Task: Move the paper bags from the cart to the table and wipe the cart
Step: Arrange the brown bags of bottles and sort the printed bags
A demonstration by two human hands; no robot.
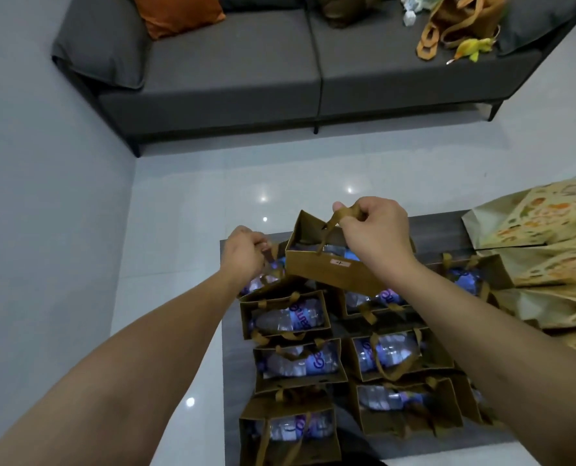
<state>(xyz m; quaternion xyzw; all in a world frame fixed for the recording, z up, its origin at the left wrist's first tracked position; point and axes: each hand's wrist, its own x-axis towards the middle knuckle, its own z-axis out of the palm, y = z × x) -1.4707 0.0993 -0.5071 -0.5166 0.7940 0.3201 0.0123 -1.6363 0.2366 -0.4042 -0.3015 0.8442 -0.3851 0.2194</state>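
Both forearms were bare from the frame's lower edge to the wrist; no sleeve showed on either. The left hand (244,252) and right hand (375,235) were ungloved. Wrists and visible fingers were unadorned. Nails, where seen, were short and plain.

Bottle labels (293,312): partial, unreadable script.

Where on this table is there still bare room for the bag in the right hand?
The right hand holds a paper bag over the table's far end. Bare strip: the far edge, between that bag and the patterned bags. A narrow lane runs between the two bag columns. The left hand grips another bag's handle. Elsewhere is packed.
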